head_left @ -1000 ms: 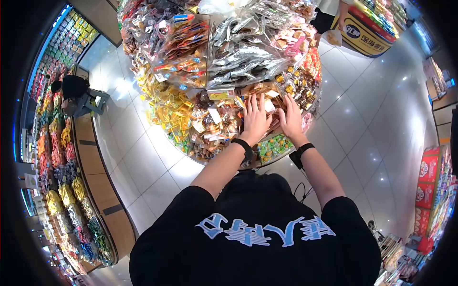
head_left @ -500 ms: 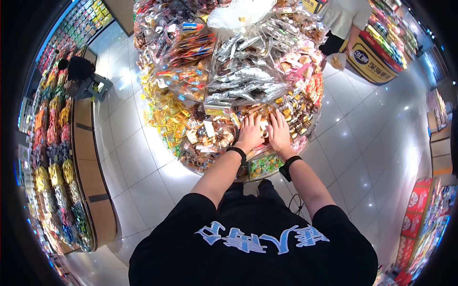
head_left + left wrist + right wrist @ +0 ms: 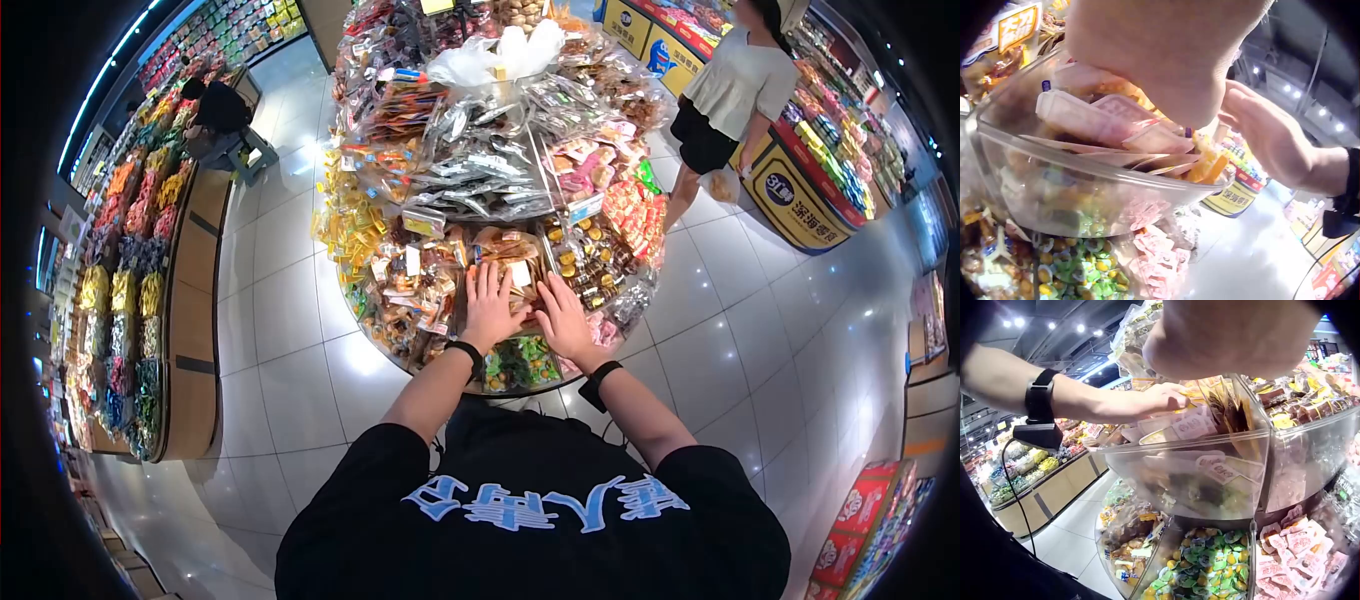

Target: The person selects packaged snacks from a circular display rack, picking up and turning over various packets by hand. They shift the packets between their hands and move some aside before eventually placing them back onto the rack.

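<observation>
In the head view my left hand (image 3: 490, 310) lies over the left part of a clear plastic bin, fingers straight and slightly spread on the packets. My right hand (image 3: 566, 324) is at the bin's right side, its fingers also extended, thumb toward the left hand. Between and under them are flat snack packets (image 3: 1079, 119) with pale pink-and-white labels, stacked at a slant in the left wrist view. The clear bin (image 3: 1079, 159) has a curved front wall below the palms. In the right wrist view some brown-and-yellow packets (image 3: 1225, 409) stand upright. Neither hand grips a packet.
Green-wrapped sweets (image 3: 1210, 562) and pink packets (image 3: 1291, 550) fill lower bins. Chocolate-coloured sweets (image 3: 590, 265) lie to the right, silver packets (image 3: 480, 175) farther back. A person (image 3: 735, 90) with a bag stands beyond the display's right side. Shelves (image 3: 130, 290) run along the left.
The head view has tilted up, showing more of the person at right. Both hands stay over the same bin; the right hand now sits lower and farther from the left fingertips than half a second ago.
</observation>
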`<state>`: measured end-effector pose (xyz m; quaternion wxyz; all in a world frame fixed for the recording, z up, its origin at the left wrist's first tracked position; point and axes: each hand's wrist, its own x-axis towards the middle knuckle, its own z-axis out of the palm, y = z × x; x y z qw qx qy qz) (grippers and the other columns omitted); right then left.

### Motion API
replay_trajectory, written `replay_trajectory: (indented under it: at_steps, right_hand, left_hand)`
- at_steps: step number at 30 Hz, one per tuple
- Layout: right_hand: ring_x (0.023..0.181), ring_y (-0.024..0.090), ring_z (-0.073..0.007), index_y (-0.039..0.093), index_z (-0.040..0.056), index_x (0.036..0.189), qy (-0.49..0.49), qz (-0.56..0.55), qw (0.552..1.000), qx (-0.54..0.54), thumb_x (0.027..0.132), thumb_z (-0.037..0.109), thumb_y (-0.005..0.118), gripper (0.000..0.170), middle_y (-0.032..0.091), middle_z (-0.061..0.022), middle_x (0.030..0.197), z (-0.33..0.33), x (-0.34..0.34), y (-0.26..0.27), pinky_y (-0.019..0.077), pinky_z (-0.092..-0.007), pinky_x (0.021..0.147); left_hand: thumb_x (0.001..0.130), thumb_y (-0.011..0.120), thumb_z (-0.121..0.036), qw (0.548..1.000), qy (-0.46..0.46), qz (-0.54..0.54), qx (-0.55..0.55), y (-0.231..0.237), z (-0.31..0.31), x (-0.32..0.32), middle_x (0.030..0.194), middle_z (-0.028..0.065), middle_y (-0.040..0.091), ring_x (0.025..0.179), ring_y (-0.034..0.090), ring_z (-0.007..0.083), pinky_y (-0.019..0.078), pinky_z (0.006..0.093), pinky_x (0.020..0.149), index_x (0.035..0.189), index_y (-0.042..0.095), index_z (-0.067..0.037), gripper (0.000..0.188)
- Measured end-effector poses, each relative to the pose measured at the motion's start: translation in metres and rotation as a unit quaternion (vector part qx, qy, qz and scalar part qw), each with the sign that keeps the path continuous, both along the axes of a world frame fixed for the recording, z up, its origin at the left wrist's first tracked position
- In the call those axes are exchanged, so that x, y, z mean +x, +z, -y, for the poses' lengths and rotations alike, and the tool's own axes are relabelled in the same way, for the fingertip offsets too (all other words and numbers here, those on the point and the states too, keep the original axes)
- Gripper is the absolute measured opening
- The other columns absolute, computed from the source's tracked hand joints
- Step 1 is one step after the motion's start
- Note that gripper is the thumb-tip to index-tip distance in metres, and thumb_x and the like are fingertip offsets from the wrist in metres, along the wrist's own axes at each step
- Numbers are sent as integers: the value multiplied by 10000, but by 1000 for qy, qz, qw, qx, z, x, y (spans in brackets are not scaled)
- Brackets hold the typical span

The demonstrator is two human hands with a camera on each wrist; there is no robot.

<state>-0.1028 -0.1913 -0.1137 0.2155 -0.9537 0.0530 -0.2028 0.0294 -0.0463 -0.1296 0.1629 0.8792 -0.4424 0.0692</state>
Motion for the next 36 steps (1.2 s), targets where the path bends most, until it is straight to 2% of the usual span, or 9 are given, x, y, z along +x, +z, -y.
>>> replay_trajectory:
  at_steps: [6,16,21,22,25,29,31,36]
  right_hand:
    - [1378,331,-374,427,43,1402,-7,-6,1000,-14,937,274,538,531,356,-212,1482,7,-14,-3,270,-459,1142]
    - [1411,280,-367,385,62,1441,-10,-26,1000,5,939,265,537,562,311,-209,1515,-15,-12,-15,242,-467,1155]
    - [1428,248,-361,367,61,1456,-15,-36,999,-18,946,283,521,576,272,-208,1537,-50,5,-1,204,-467,1171]
    - [1442,224,-352,359,62,1461,-11,-40,999,-24,949,296,514,583,258,-202,1547,-59,11,-2,171,-473,1181]
    - [1449,215,-344,356,55,1462,-35,-49,997,-45,949,296,513,588,251,-201,1552,-81,32,-7,153,-482,1184]
    - [1462,202,-321,335,68,1482,-120,-78,986,-90,965,338,485,602,237,-180,1569,-98,61,-31,141,-500,1179]
    - [1470,200,-289,331,148,1500,-162,-106,977,-93,971,359,475,587,247,-132,1579,-102,70,-38,147,-524,1171]
    - [1473,187,-303,320,154,1506,-224,-130,958,-125,983,323,462,568,221,-132,1588,-119,75,-43,119,-508,1184]
  left_hand:
    - [848,588,-574,1000,5,18,17,2,-1,-4,1543,247,233,1455,159,388,73,561,1170,1471,348,-53,846]
    - [936,517,-495,999,-12,21,47,20,-53,-13,1576,218,160,1454,153,399,127,536,1169,1490,303,-52,741]
    - [938,535,-409,998,-52,21,19,19,-74,-9,1539,221,241,1442,193,385,140,511,1179,1458,341,-41,666]
    - [940,537,-391,998,-65,17,9,19,-78,-6,1529,222,258,1440,200,384,141,509,1180,1450,348,-38,649]
    - [940,535,-339,993,-120,1,-18,22,-97,1,1506,222,293,1429,222,389,152,514,1179,1434,360,-30,608]
    - [913,565,-294,978,-203,-24,-42,22,-143,30,1497,214,305,1419,251,377,180,508,1180,1417,360,-15,611]
    - [897,563,-260,968,-234,-50,-74,17,-172,54,1482,210,309,1401,264,390,189,524,1174,1430,336,-25,625]
    - [912,545,-247,961,-243,-72,-107,11,-259,128,1479,220,308,1392,274,397,196,519,1169,1416,345,-9,592]
